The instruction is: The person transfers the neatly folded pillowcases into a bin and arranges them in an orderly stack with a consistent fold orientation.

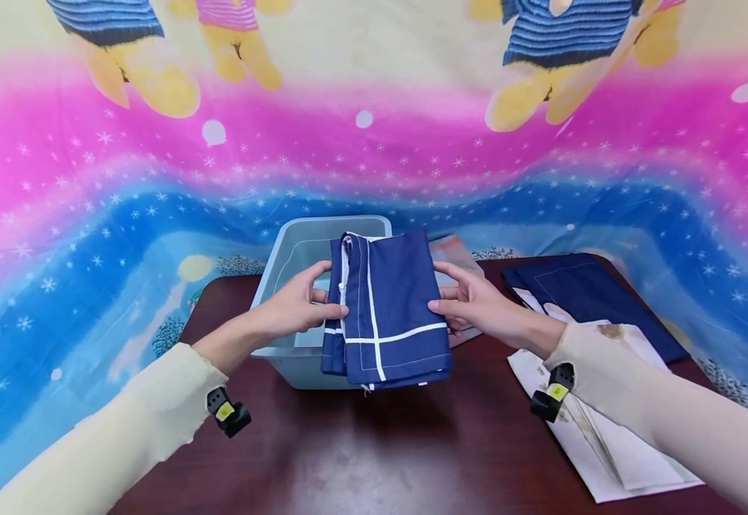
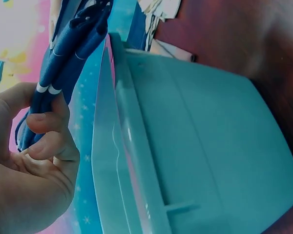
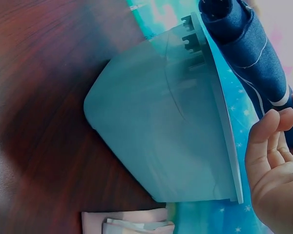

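Note:
Between both hands a folded navy cloth (image 1: 402,293) with white stripes is held up, in front of and partly over a grey-green plastic bin (image 1: 297,250). My left hand (image 1: 293,300) pinches its left edge, thumb in front and fingers behind. On the opposite edge my right hand (image 1: 477,304) grips it the same way. In the left wrist view the cloth's folded layers (image 2: 63,58) lie between thumb and curled fingers. From the right wrist the cloth (image 3: 254,53) looks rolled at its fold. The cloth hides part of the bin's inside.
Another folded navy cloth (image 1: 593,286) lies at the table's right back. White cloths with brown stains (image 1: 580,422) lie in front of it, under the right forearm. A pinkish folded cloth (image 1: 458,254) is behind the right hand. A patterned curtain (image 1: 361,164) surrounds the dark table (image 1: 348,458).

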